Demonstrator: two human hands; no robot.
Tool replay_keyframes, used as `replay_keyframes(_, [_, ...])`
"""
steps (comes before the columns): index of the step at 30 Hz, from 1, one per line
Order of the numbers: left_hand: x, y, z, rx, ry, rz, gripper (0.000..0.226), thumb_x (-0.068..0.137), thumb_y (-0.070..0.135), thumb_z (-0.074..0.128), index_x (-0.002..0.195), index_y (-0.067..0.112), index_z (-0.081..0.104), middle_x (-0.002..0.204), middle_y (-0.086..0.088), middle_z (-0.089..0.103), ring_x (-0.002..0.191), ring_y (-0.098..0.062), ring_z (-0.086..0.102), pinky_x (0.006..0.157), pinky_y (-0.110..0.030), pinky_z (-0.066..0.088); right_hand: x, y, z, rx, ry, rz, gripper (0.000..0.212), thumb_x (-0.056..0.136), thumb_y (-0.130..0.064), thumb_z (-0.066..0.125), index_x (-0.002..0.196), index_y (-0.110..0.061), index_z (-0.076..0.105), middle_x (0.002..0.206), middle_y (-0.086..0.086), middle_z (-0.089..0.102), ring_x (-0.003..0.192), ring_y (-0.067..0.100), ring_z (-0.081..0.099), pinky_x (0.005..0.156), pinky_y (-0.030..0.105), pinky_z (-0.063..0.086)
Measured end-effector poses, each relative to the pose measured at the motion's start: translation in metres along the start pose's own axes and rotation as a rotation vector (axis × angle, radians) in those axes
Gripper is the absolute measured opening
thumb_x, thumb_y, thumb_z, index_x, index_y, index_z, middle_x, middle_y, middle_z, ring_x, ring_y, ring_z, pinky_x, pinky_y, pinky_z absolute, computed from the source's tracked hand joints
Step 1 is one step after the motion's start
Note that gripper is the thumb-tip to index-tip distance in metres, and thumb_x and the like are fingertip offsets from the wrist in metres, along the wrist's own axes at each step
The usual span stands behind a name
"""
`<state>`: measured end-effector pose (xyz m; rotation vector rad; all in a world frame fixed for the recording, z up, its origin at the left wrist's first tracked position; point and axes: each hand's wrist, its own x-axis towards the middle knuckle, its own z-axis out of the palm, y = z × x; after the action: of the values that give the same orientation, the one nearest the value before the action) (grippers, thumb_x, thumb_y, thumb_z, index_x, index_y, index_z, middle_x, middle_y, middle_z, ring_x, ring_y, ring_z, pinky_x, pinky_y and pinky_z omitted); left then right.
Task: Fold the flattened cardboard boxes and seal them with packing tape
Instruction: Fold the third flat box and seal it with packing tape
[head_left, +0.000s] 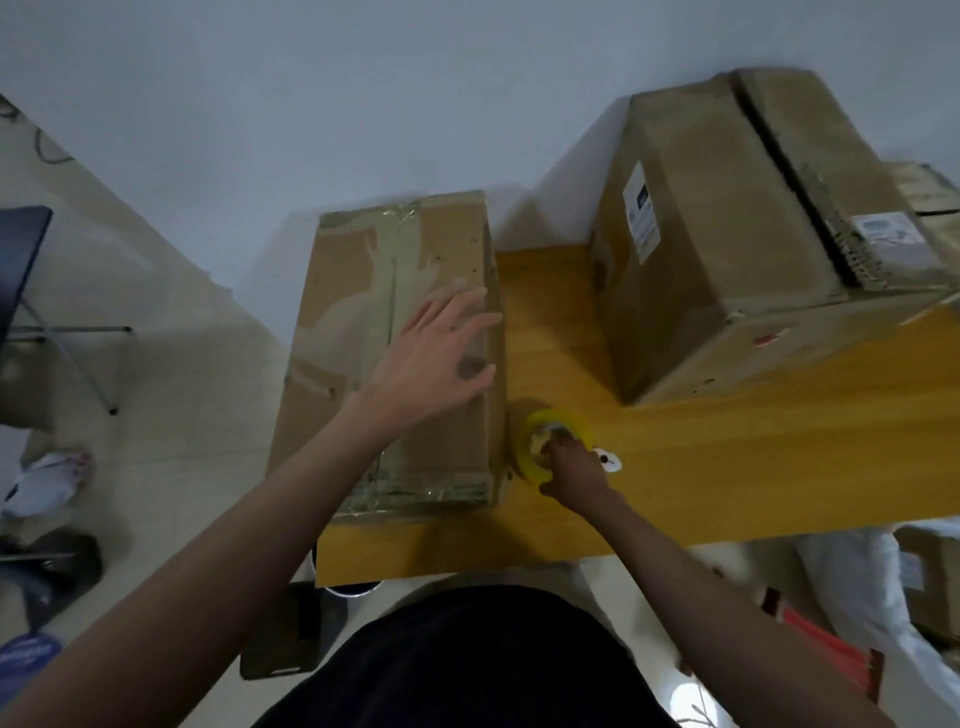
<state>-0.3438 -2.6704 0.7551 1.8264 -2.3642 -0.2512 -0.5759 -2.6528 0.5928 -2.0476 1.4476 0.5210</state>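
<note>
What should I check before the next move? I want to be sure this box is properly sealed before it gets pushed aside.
1. Tape along the top seam of the near box: a clear strip runs its length, ok.
2. Tape pressed flat: wrinkled at the far end, not ok.
3. Left hand steadying the box: fingers spread flat on top, ok.
4. Right hand has the tape roll: gripping it on the table beside the box, ok.
5. Tape cut free from the roll: cannot tell.
6. Space to slide the box: the large box stands apart at the right, ok.
</note>
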Motion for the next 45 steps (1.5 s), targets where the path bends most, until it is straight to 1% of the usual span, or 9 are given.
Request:
replay_keyframes(4, [-0.009,-0.009,0.003,-0.019,0.005,-0.029,0.057,0.091,0.05,0.054,0.143,0.029,0.045,0.159,0.001,0.029,0.148,-0.021,0.023,0.121,-0.04,0.015,0.01,-0.001,0.026,-0.194,0.019,0.013,0.044,0.094,-0.02,0.064,0.135,-0.017,0.05,0.139,0.007,0.052,0.139,0.03,0.037,0.115,0.047,0.024])
replay_keyframes(8, [-0.017,-0.018,0.002,-0.04,0.01,-0.055,0.054,0.092,0.051,0.052,0.142,0.03,0.046,0.158,0.003,0.029,0.147,-0.019,0.024,0.119,-0.038,0.014,0.012,0.003,0.028,-0.237,0.095,-0.012,0.031,0.094,-0.021,0.062,0.124,-0.021,0.061,0.119,0.003,0.065,0.122,0.026,0.053,0.117,0.043,0.021])
replay_keyframes(13, [-0.014,-0.015,-0.008,-0.077,0.005,-0.052,0.055,0.092,0.05,0.048,0.141,0.027,0.047,0.157,0.002,0.032,0.146,-0.022,0.028,0.121,-0.044,0.022,-0.002,0.001,-0.016,0.203,0.233,-0.015,0.051,0.088,-0.027,0.074,0.135,-0.013,0.059,0.131,0.009,0.064,0.124,0.03,0.056,0.109,0.044,0.036])
replay_keyframes(16, [-0.006,-0.01,-0.018,-0.105,0.06,-0.013,0.053,0.093,0.043,0.053,0.141,0.022,0.05,0.151,0.001,0.042,0.14,-0.022,0.038,0.119,-0.042,0.027,-0.018,-0.004,-0.057,0.451,0.331,-0.046,0.056,0.087,-0.02,0.076,0.137,-0.005,0.058,0.139,0.013,0.059,0.127,0.03,0.055,0.106,0.038,0.042])
replay_keyframes(22, [0.012,0.004,-0.043,-0.324,0.103,0.048,0.052,0.093,0.03,0.065,0.143,0.021,0.051,0.146,0.002,0.05,0.134,-0.017,0.047,0.113,-0.037,0.036,-0.061,-0.025,-0.127,0.675,0.594,-0.184,0.042,0.086,-0.015,0.076,0.126,-0.006,0.065,0.112,0.002,0.066,0.098,0.011,0.057,0.083,0.016,0.042])
replay_keyframes(26, [0.026,0.015,-0.064,-0.405,0.134,0.131,0.057,0.09,0.029,0.069,0.143,0.02,0.052,0.146,0.003,0.05,0.132,-0.013,0.048,0.112,-0.023,0.032,-0.086,-0.043,-0.165,0.777,0.697,-0.348,0.028,0.088,-0.013,0.074,0.115,-0.016,0.067,0.104,-0.003,0.066,0.094,0.012,0.061,0.085,0.029,0.051])
replay_keyframes(34, [0.016,0.027,-0.089,-0.371,0.348,0.144,0.051,0.085,0.028,0.065,0.133,0.012,0.061,0.131,-0.002,0.055,0.12,-0.018,0.056,0.1,-0.039,0.049,-0.097,-0.064,-0.202,0.866,0.668,-0.504,0.013,0.094,-0.015,0.066,0.1,-0.003,0.067,0.095,0.018,0.066,0.091,0.034,0.06,0.082,0.052,0.049])
replay_keyframes(39, [0.006,0.036,-0.091,-0.294,0.477,0.117,0.037,0.087,0.016,0.07,0.121,0.004,0.068,0.114,-0.013,0.059,0.105,-0.032,0.061,0.093,-0.046,0.052,-0.083,-0.072,-0.212,0.899,0.638,-0.54,0.009,0.092,-0.01,0.067,0.096,-0.002,0.069,0.09,0.021,0.066,0.089,0.04,0.059,0.08,0.055,0.047])
replay_keyframes(45, [0.007,0.033,-0.095,-0.31,0.529,0.019,0.018,0.088,0.01,0.072,0.106,0.008,0.073,0.102,-0.008,0.062,0.096,-0.026,0.062,0.084,-0.032,0.048,-0.071,-0.076,-0.219,0.911,0.555,-0.599,0.01,0.093,-0.013,0.068,0.094,-0.003,0.068,0.086,0.02,0.063,0.079,0.026,0.056,0.072,0.048,0.046])
